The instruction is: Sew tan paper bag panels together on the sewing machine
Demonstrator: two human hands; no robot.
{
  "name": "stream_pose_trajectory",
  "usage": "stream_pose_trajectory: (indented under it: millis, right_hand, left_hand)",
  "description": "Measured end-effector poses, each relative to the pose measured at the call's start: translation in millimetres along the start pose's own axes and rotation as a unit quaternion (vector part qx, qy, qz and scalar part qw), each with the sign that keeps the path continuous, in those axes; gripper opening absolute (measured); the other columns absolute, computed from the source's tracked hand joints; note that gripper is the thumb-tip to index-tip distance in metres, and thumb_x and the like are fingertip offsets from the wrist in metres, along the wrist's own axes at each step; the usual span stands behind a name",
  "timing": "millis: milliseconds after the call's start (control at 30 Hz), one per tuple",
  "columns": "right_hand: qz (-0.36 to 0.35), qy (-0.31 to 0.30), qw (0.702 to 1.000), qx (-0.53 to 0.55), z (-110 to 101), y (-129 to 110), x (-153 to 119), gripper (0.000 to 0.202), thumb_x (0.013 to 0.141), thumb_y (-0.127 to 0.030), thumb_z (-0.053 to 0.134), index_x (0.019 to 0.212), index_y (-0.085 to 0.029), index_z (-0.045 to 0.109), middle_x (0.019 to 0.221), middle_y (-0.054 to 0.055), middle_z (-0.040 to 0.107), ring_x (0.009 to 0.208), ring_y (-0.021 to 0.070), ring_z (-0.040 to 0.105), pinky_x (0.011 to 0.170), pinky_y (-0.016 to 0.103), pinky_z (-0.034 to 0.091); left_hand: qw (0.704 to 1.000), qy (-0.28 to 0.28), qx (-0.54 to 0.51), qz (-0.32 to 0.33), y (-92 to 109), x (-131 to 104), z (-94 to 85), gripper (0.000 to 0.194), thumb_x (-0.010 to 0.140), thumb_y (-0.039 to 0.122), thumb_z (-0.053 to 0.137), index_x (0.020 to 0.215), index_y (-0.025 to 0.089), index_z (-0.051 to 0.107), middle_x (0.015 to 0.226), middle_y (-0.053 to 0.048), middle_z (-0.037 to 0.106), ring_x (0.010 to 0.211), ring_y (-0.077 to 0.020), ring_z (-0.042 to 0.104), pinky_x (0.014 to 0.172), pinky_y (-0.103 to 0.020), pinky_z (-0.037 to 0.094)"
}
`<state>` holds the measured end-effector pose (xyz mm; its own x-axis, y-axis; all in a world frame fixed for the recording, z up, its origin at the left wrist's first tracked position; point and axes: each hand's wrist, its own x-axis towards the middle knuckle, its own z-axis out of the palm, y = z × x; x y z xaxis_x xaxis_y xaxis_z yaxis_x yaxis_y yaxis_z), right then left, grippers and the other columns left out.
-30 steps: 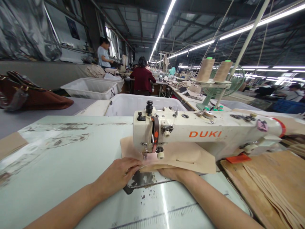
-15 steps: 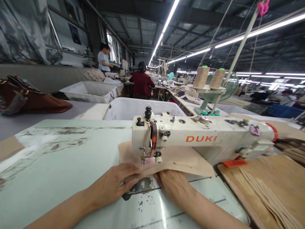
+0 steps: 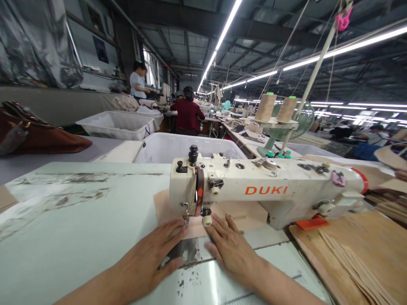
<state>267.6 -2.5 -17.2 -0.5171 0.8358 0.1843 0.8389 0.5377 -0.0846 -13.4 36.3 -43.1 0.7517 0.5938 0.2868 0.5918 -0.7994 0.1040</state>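
The sewing machine [image 3: 254, 190] hides the far part of the tan fabric piece [image 3: 197, 228], and the needle is hard to make out. Left hand [image 3: 152, 258] and right hand [image 3: 230, 250] lie flat on the counter [image 3: 79, 224], fingers spread, released, pressing the fabric's near edge under the machine head.

The head camera looks forward and down, close over the tabletop [image 3: 79, 220] and sewing machine [image 3: 263, 190], with the factory hall stretching beyond.
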Motion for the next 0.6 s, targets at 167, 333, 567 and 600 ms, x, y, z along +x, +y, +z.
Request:
stream_pose_trajectory:
  millis: [167,333,567,600]
  right_hand:
    - [0.001,0.078,0.997,-0.001,-106.7,-5.6,2.1,0.031,0.103,-0.028,0.047,0.084,-0.019,0.07,0.076,0.003,0.065,0.064,0.0157,0.063,0.061,0.026,0.052]
    - [-0.043,0.293,0.935,-0.193,-231.5,21.8,57.1,0.033,0.1,-0.042,0.056,0.12,-0.018,0.067,0.121,0.009,0.06,0.067,0.0104,0.059,0.07,0.029,0.047]
    - [0.016,0.272,0.93,-0.248,-257.7,79.4,95.9,0.045,0.093,-0.038,0.06,0.064,-0.003,0.063,0.079,0.004,0.063,0.069,0.005,0.052,0.059,0.025,0.031]
    - [0.046,0.313,0.909,-0.269,-258.7,91.1,89.8,0.046,0.093,-0.035,0.057,0.06,-0.003,0.061,0.079,0.005,0.063,0.072,0.0054,0.053,0.059,0.027,0.03]
  left_hand:
    - [1.0,0.004,-0.007,0.008,1.0,0.7,-2.1,0.07,0.098,0.049,0.054,0.155,0.026,0.022,0.155,-0.006,0.028,0.137,-0.034,0.037,0.11,-0.049,0.039]
    - [1.0,-0.015,-0.006,0.012,2.3,0.1,-8.2,0.067,0.099,0.048,0.052,0.155,0.025,0.022,0.156,-0.005,0.027,0.138,-0.0325,0.035,0.111,-0.048,0.039]
    - [1.0,-0.016,-0.002,0.015,7.6,-3.4,-7.7,0.067,0.098,0.05,0.053,0.154,0.026,0.024,0.156,-0.005,0.027,0.137,-0.0337,0.038,0.109,-0.049,0.04]
    - [1.0,-0.014,-0.012,0.015,8.3,-3.2,-7.6,0.068,0.098,0.05,0.054,0.154,0.027,0.025,0.156,-0.005,0.027,0.137,-0.0339,0.038,0.11,-0.05,0.039]
